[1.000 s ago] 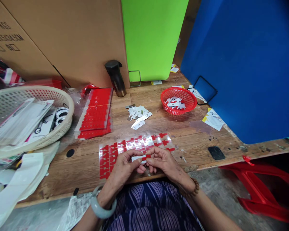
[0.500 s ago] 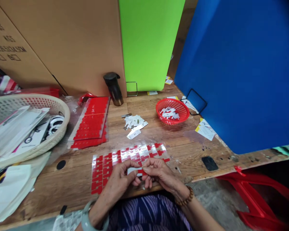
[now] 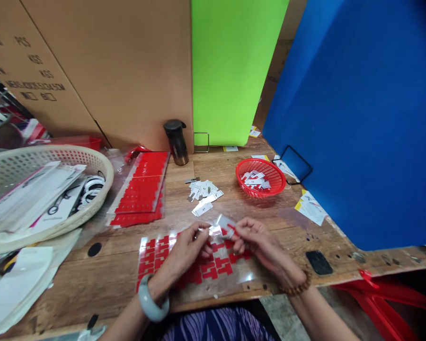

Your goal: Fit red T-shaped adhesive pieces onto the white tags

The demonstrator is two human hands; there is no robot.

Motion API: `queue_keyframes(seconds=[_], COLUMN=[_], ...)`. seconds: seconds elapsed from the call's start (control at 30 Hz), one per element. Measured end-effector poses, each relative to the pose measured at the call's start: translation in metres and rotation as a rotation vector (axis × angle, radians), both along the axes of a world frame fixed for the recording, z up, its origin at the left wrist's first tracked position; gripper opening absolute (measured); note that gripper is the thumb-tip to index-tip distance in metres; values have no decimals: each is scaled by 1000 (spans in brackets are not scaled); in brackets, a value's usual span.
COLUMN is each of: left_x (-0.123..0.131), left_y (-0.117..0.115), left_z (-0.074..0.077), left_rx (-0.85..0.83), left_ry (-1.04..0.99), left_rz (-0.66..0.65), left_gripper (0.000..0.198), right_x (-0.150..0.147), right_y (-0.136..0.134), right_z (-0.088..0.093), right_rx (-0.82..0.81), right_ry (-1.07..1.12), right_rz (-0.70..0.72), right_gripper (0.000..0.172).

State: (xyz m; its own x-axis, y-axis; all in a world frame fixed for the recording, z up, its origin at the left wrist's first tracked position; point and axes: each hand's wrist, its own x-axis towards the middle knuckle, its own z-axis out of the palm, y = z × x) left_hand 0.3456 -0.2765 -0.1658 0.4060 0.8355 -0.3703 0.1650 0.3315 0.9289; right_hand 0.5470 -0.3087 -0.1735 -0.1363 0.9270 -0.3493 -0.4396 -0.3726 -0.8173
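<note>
I see the left hand [image 3: 188, 248] and right hand [image 3: 259, 239] each pinching one end of a clear tag [image 3: 223, 223], fingertips pressed together, just above the sticker sheet [image 3: 216, 270] at the table's [image 3: 270, 208] near edge; loose tags [image 3: 204, 192] lie at 12 o'clock, a red basket [image 3: 261, 192] at 1 o'clock

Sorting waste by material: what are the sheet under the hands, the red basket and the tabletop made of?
The sheet looks like clear glossy plastic film: it glints and wood shows through. The red basket seems moulded plastic, its wall a fine mesh. The tabletop is worn wood, with visible grain and plank seams.
</note>
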Motion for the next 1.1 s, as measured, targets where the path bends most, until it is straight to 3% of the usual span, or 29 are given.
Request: queue_keyframes(seconds=[0.1,0.17,0.3,0.43,0.53,0.67,0.83,0.97,1.1], left_x=[-4,-6,-4,-2,-1,-1,-11,-21,-24], left_y=[29,45,64,72,72,53,6,-24,-39], left_z=[-7,-12,-24,-35,-35,-23,-15,-17,-16], left_rx=[349,524,707,693,685,781,987,988,887], left_ry=[260,466,681,707,703,610,493,393,333], left_rz=[73,60,-17,-3,14,25,-63,-64,26], left_gripper=[28,23,14,7,5,6,18,22,17], right_x=[24,34,29,11,2,-10,-28,-38,-40], right_y=[27,39,38,16,2,-5,-9,-16,-22], right_z=[19,27,23,6,-6,-12,-6,-3,-3], right_rx=[96,109,74,55,20,-6,4,36,73], right_ry=[96,139,113,66,32,24,99,95,47], right_rz=[-305,-405,-352,-245,-224,-190,-98,-9,16], right_gripper=[14,12,19,27,32,33,35,34,29])
